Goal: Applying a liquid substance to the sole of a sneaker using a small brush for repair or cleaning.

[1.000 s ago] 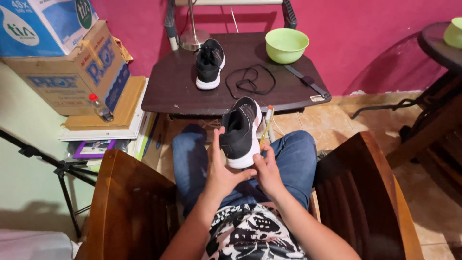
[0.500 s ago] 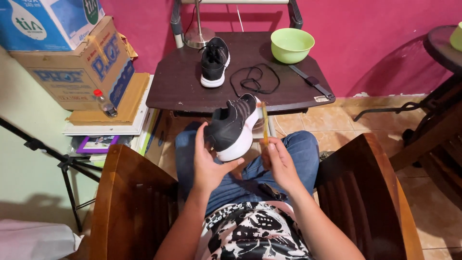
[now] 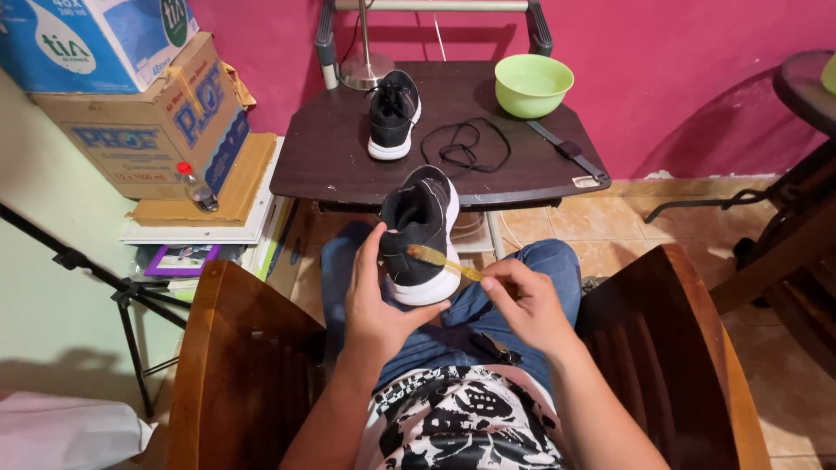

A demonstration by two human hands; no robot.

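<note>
— Where does the shoe [image 3: 420, 233] sit relative to the hands?

— Over the lap, raised in front of the person. The left hand [image 3: 376, 300] is clamped on its heel end from below, thumb up along the side at about 9 o'clock of the shoe. The toe points away toward 12 o'clock, at the dark worktop [image 3: 331, 148], so the long axis runs near to far, tilted slightly.

— And the right hand [image 3: 527, 300]?

— Closed in a pinch on a thin yellowish brush [image 3: 444, 260]. It lies at 4 o'clock from the shoe. The brush runs crosswise, from the fingers up to about 10 o'clock, and its head rests against the shoe's heel opening.

— Which hand is nearer the shoe?

— The left, it touches it directly. The right reaches it only through the brush.

— Anything beyond?

— On the worktop at 12 o'clock stand a second black shoe [image 3: 392, 114], a loose black lace [image 3: 461, 146] and a green bowl [image 3: 533, 84], all well apart from the hands.
</note>
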